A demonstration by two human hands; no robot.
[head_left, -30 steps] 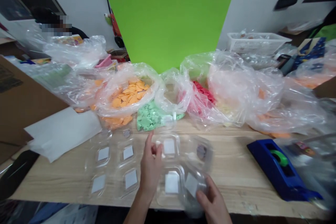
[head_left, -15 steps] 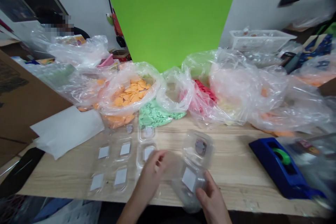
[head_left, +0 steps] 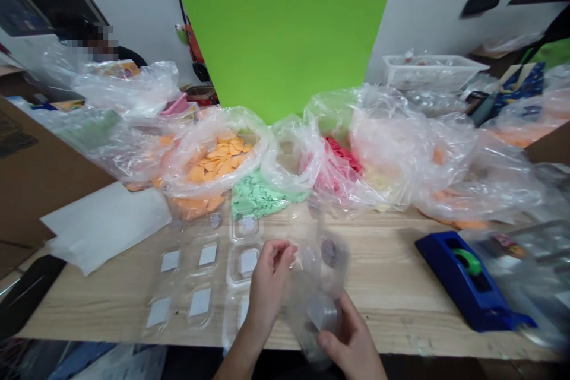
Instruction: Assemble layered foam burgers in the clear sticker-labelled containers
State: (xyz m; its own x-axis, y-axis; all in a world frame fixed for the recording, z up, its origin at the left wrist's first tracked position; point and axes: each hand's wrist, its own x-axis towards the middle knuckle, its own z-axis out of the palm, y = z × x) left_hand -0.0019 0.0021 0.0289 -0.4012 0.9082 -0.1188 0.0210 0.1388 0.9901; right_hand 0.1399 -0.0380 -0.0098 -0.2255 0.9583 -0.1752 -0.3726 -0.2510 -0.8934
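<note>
My right hand (head_left: 351, 338) grips a stack of clear plastic clamshell containers (head_left: 336, 270) near the table's front edge, thumb on top and fingers around the side. A dark purple label shows on the stack's raised lid. My left hand (head_left: 269, 285) is at the stack's left side, its fingers curled and pinched at the edge of a top clear clamshell. That clamshell is blurred, partly lifted from the others, and its exact outline is hard to make out. Left of my left hand, several clear clamshells (head_left: 200, 303) with white cards inside lie open in rows.
Plastic bags hold orange pieces (head_left: 222, 157), green pieces (head_left: 262, 196) and red pieces (head_left: 342, 154) along the back. A blue tape dispenser (head_left: 449, 285) stands right, white sheets (head_left: 107, 222) and a cardboard box (head_left: 44, 172) left. A green panel (head_left: 285, 29) rises behind; a person sits far left.
My left hand has moved right, up to the stack. A top clamshell now separates from it, and the white card seen there before is no longer visible. The view has shifted slightly.
</note>
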